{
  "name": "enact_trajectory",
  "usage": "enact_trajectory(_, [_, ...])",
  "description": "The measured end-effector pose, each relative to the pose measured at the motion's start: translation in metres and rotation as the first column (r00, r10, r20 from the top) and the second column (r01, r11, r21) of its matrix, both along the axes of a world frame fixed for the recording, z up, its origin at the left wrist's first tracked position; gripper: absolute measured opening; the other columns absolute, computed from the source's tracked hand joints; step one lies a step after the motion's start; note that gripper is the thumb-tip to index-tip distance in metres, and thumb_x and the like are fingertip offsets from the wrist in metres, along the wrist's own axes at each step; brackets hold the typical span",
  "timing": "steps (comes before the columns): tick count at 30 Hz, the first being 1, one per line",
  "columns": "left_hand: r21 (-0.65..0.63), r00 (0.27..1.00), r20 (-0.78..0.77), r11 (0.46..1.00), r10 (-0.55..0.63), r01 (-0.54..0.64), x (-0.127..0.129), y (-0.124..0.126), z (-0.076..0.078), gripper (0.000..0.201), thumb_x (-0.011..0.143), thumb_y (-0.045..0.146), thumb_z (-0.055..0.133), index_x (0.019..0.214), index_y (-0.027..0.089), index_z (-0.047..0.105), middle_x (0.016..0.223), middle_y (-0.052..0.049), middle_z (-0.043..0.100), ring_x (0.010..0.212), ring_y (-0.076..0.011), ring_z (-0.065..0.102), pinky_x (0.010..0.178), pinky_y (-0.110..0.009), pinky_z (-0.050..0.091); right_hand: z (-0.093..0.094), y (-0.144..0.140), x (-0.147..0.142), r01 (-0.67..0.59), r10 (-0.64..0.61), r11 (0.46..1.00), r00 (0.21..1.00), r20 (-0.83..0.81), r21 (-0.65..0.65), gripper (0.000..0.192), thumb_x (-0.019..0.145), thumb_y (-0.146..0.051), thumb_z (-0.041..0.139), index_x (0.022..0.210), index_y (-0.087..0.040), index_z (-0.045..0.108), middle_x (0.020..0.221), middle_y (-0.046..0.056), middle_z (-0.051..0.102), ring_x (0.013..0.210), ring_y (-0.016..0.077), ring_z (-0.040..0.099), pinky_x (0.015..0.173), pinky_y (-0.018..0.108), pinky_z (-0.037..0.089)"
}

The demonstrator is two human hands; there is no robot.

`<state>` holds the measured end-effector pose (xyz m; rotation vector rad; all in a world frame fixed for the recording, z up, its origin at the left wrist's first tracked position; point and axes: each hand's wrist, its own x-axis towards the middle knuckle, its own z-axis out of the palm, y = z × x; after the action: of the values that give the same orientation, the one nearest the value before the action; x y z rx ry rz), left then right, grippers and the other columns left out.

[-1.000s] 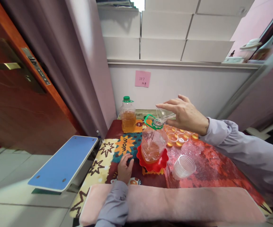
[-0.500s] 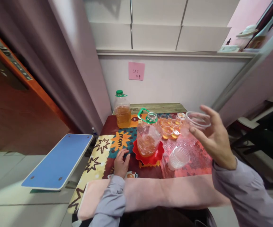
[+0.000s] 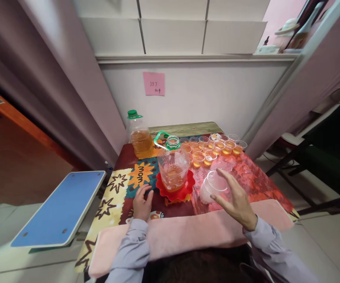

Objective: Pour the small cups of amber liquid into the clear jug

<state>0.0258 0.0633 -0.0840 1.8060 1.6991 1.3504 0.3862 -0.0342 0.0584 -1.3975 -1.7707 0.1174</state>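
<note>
R hand [image 3: 237, 199] grips a clear plastic cup [image 3: 212, 186] lying tipped, mouth toward centre frame — just right of the open jug [image 3: 173, 168]. L hand [image 3: 142, 201] flat on tablecloth [image 3: 119, 188], fingers spread, holding nothing.

A pink sticky note [image 3: 153, 83] hangs on the white wall [image 3: 217, 94]. Above it run white panels [image 3: 172, 37]. Left of the note hangs a mauve curtain [image 3: 69, 86], then a wooden door [image 3: 13, 157]. Below lies pale tiled floor [image 3: 16, 263].
</note>
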Motion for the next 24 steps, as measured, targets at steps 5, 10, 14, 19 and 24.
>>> enact_trajectory(5, [0.0,1.0,-0.017,1.0,-0.001,0.001,-0.001,0.001,-0.001,0.028,0.091,0.048,0.061,0.099,0.024,0.074,0.115,-0.009,0.075,0.113,-0.0263,0.07,0.104,-0.045,0.055,0.001,-0.006,-0.002,0.044,-0.054,0.994,0.993,0.102,0.096,0.074,0.102,-0.052,0.049,0.168,-0.032,0.023,0.163,0.014,0.045,0.15,0.0391,0.045,0.12,0.067,0.041])
enact_trajectory(10, [-0.008,1.0,-0.019,1.0,-0.002,0.002,-0.001,0.001,-0.001,0.029,0.091,0.049,0.061,0.1,0.024,0.074,0.116,-0.009,0.075,0.112,-0.0263,0.069,0.105,-0.046,0.055,0.01,-0.004,-0.012,-0.006,-0.029,0.995,0.942,0.333,0.103,0.074,0.1,-0.055,0.054,0.166,-0.036,0.028,0.163,0.01,0.047,0.152,0.041,0.042,0.126,0.071,0.025])
enact_trajectory(14, [-0.012,1.0,-0.014,1.0,-0.003,0.003,-0.001,0.001,-0.001,0.029,0.091,0.048,0.061,0.1,0.023,0.074,0.116,-0.009,0.075,0.113,-0.026,0.069,0.105,-0.045,0.055,0.003,-0.004,-0.018,-0.028,0.004,0.998,0.909,0.416,0.052,0.077,0.098,-0.054,0.062,0.166,-0.039,0.028,0.161,0.009,0.05,0.149,0.0396,0.046,0.126,0.071,0.026])
enact_trajectory(19, [-0.016,1.0,-0.009,1.0,-0.004,0.004,0.0,0.001,0.001,0.03,0.091,0.05,0.062,0.1,0.023,0.074,0.115,-0.009,0.075,0.114,-0.0264,0.069,0.106,-0.045,0.054,-0.01,-0.005,-0.018,-0.016,-0.001,0.999,0.906,0.422,0.038,0.074,0.098,-0.052,0.063,0.164,-0.038,0.033,0.159,0.009,0.053,0.148,0.0393,0.048,0.125,0.071,0.027])
enact_trajectory(24, [-0.018,1.0,-0.01,1.0,-0.002,0.002,0.0,0.001,0.001,0.033,0.092,0.051,0.061,0.1,0.023,0.075,0.116,-0.01,0.075,0.113,-0.0263,0.069,0.106,-0.045,0.053,-0.009,-0.006,-0.017,-0.045,0.03,0.999,0.92,0.39,0.029,0.071,0.1,-0.055,0.059,0.164,-0.036,0.034,0.16,0.01,0.052,0.15,0.0374,0.046,0.128,0.069,0.02])
